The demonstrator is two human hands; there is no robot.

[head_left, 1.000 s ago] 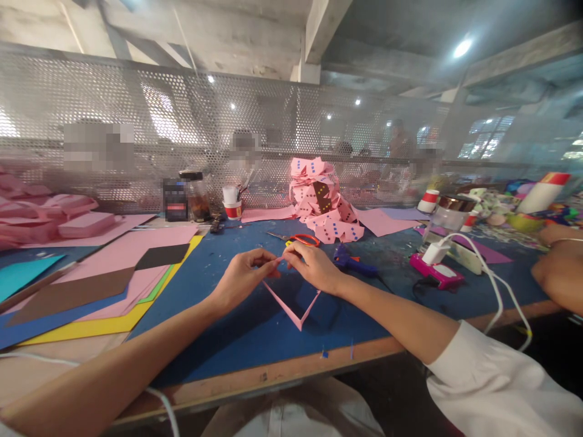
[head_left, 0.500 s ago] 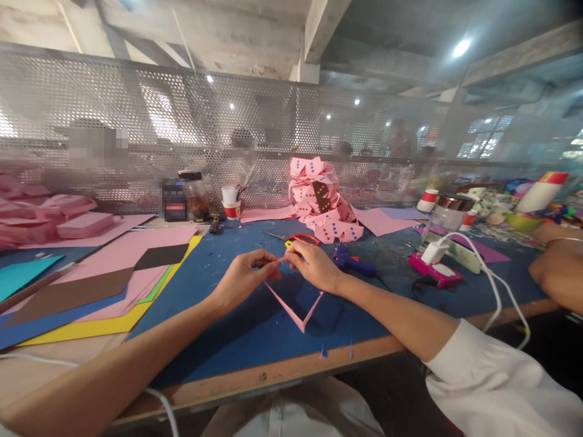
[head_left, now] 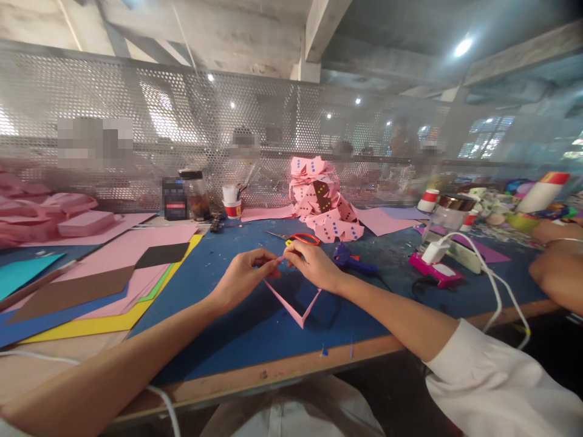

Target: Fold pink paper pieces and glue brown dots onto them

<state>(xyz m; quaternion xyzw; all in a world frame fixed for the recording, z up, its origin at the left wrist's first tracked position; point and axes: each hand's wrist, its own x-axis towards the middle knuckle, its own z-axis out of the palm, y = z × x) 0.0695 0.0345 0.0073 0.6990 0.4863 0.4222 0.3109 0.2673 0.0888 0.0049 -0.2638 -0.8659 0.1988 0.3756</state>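
Over the blue work mat [head_left: 218, 346], my left hand [head_left: 248, 276] pinches one part of a folded pink strip [head_left: 291, 314]. My right hand [head_left: 312, 264] pinches the same strip close by, the fingertips of both hands nearly touching. Below the hands the strip hangs in a V-shaped bend, its corner toward me. Just beyond the fingers lie scissors [head_left: 304, 239] with orange and yellow handles. A blue glue gun [head_left: 357, 262] rests to the right of my right hand. Behind them stands a heap of pink pieces [head_left: 321, 197] with blue and dark square dots.
Coloured sheets [head_left: 82, 291] lie at left, near stacked pink pieces [head_left: 86, 224]. A paper cup [head_left: 232, 209] and a dark-lidded jar [head_left: 198, 197] stand at the back. At right are a pink power strip [head_left: 435, 271] with white cables, a clear jar [head_left: 444, 221] and another person's arm [head_left: 558, 273].
Both hands keep their pinch in almost the same place. The strip's hanging corner has shifted very slightly up.
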